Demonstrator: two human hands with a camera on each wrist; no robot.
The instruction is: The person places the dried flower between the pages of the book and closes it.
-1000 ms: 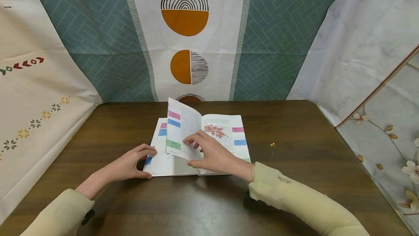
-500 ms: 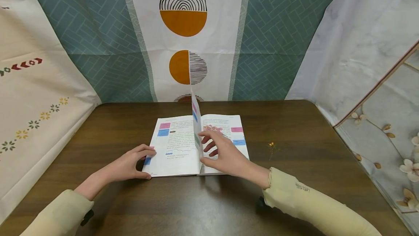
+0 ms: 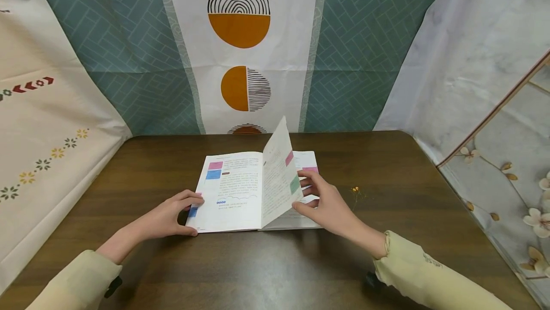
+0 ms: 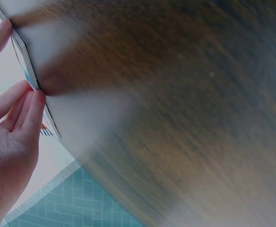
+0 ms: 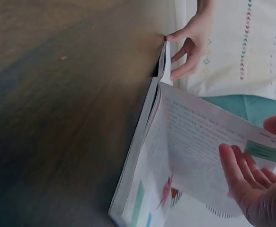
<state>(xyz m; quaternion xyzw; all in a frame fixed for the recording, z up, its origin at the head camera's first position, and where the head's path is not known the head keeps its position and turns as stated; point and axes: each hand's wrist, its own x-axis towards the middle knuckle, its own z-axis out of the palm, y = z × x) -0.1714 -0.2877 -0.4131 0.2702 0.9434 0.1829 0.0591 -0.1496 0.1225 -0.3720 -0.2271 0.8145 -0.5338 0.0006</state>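
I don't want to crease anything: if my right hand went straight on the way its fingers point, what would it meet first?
Likely the raised page of the open book, just ahead of the right hand in the head view; whether they touch is unclear.

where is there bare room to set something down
Bare table: near side, between the left sleeve and right sleeve; left of the book to the cream cloth; right of the yellow flower to the floral cloth. Crowded: the book, with left hand, right hand and raised page.
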